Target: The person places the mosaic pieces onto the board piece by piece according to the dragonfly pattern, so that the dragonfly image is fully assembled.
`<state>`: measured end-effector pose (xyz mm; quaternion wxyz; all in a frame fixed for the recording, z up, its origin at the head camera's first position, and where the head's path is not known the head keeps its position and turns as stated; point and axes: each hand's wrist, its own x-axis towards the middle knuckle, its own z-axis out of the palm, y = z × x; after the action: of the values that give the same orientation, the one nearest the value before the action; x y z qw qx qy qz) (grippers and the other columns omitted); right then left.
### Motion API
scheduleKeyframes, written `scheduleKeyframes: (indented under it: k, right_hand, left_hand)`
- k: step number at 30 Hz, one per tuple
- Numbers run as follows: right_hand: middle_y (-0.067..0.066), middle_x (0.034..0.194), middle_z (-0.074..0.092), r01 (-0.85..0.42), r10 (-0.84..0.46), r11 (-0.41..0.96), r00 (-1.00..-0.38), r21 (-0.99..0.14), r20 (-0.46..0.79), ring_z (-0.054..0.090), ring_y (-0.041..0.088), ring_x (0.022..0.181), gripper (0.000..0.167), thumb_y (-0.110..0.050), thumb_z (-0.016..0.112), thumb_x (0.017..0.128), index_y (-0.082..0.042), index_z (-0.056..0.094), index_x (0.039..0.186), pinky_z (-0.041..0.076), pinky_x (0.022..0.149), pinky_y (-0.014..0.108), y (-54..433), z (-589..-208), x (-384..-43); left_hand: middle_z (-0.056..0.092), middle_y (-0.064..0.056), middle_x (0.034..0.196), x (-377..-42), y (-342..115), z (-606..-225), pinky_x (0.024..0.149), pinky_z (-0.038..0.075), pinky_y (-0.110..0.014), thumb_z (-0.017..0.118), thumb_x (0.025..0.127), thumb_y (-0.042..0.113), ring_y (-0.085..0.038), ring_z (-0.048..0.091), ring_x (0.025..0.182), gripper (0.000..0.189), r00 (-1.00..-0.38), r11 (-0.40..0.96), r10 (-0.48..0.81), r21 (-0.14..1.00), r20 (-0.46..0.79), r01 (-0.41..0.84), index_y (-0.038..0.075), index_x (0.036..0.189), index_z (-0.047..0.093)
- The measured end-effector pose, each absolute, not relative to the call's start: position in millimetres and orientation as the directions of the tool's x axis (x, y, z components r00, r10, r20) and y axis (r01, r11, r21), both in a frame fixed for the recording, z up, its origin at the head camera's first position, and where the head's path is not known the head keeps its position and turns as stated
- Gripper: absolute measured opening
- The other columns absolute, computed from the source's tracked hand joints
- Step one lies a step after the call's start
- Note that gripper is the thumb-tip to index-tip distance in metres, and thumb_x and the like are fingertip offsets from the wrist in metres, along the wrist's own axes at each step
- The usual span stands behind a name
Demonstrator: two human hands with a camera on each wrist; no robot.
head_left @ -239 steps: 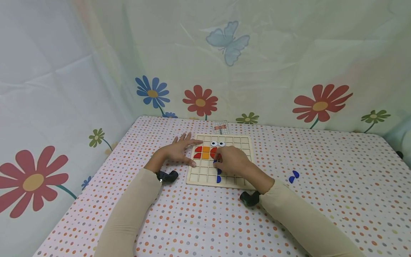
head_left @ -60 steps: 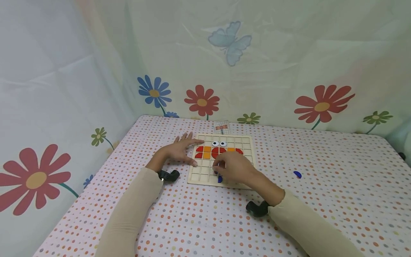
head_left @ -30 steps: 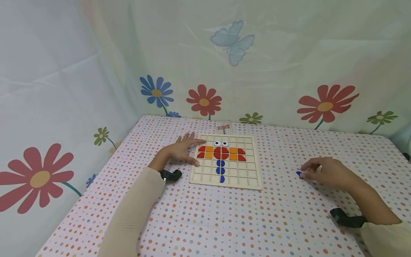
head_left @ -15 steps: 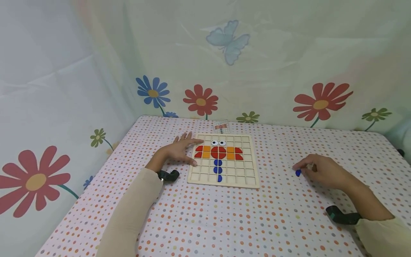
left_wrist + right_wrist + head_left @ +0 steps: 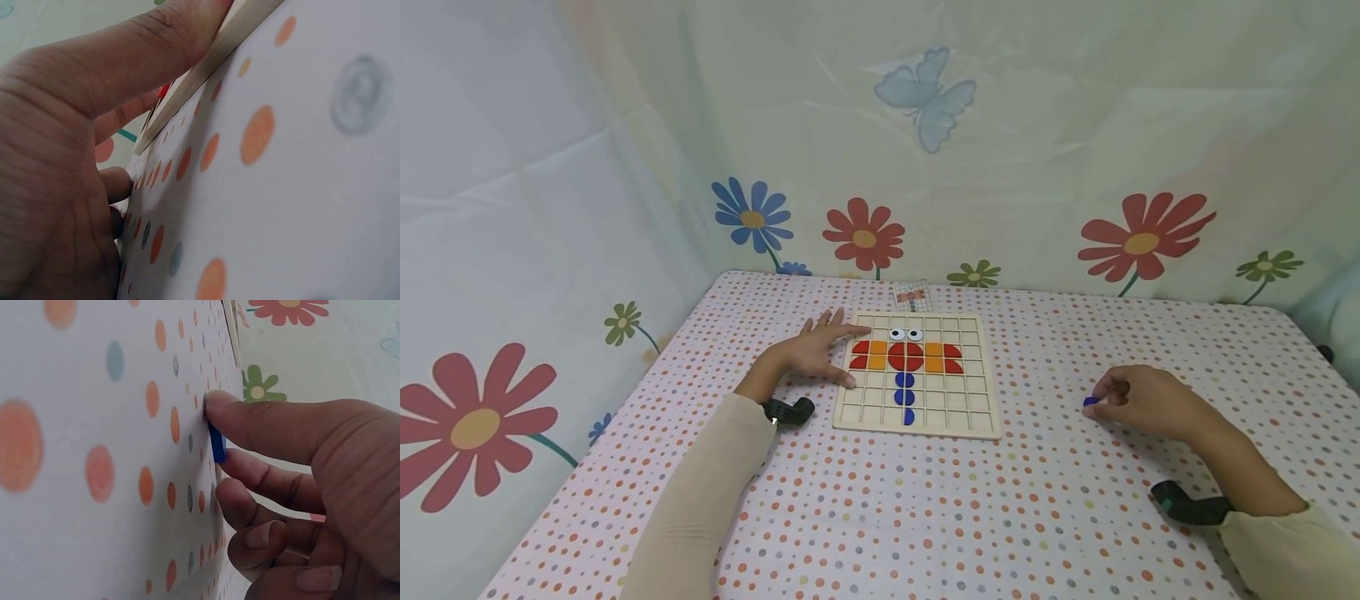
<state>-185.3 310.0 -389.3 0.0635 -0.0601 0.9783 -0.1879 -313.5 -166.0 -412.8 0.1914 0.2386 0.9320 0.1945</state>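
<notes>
My left hand (image 5: 811,350) rests at the left edge of a wooden grid board (image 5: 955,417), thumb and index finger touching its rim, fingers spread. In the left wrist view the thumb lies on the pale board edge (image 5: 206,72). Over to the right, my right hand (image 5: 1153,400) pinches a small blue half-round tile (image 5: 217,442) between thumb and index finger, at the tabletop. On the board are white eye tiles (image 5: 906,334), red rounded tiles (image 5: 906,357), orange tiles (image 5: 877,356) and a column of blue tiles (image 5: 905,397); the lowest blue one is a single half-circle.
Behind the board lies a small printed card (image 5: 913,296) with a similar figure. A dotted cloth (image 5: 850,517) covers the table, and a flowered curtain (image 5: 1030,150) hangs behind. Each wrist wears a black device (image 5: 1191,504).
My right hand has left the board, reached the blue half-round tile on the right and taken it between thumb and index finger. Blue and red tiles were added on the board; my left hand stayed put.
</notes>
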Motion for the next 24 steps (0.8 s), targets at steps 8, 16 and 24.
scheduleKeyframes:
  k: [8,16,24]
  right_hand:
    - [0.003,0.076,0.056,-0.103,-0.139,0.929,-0.987,-0.356,-0.079,0.047,0.017,0.068,0.035,-0.025,0.080,0.080,0.001,0.068,0.099,0.035,0.055,0.029,307.7,-389.0,-184.1]
    - [0.004,0.077,0.056,-0.108,-0.141,0.934,-0.987,-0.342,-0.073,0.048,0.017,0.069,0.034,-0.024,0.079,0.081,0.002,0.068,0.101,0.036,0.055,0.029,309.1,-387.7,-182.8]
    - [0.002,0.075,0.057,-0.125,-0.148,0.939,-0.988,-0.321,-0.049,0.048,0.016,0.068,0.036,-0.029,0.079,0.081,0.001,0.068,0.096,0.036,0.056,0.028,306.3,-388.1,-182.2]
  left_hand:
    - [-0.007,-0.010,0.167,-314.1,-166.6,-413.5,0.121,-0.011,-0.059,0.081,0.069,0.057,-0.031,-0.016,0.153,0.100,-0.814,0.809,0.520,0.456,-0.261,0.371,0.040,0.154,0.029]
    - [-0.007,-0.010,0.167,-312.8,-165.7,-412.2,0.121,-0.012,-0.057,0.081,0.069,0.056,-0.029,-0.017,0.153,0.101,-0.813,0.807,0.520,0.461,-0.262,0.368,0.040,0.154,0.029]
    - [-0.006,-0.009,0.167,-313.8,-165.4,-413.7,0.121,-0.012,-0.057,0.082,0.068,0.057,-0.028,-0.016,0.154,0.102,-0.819,0.812,0.512,0.457,-0.260,0.363,0.041,0.154,0.030]
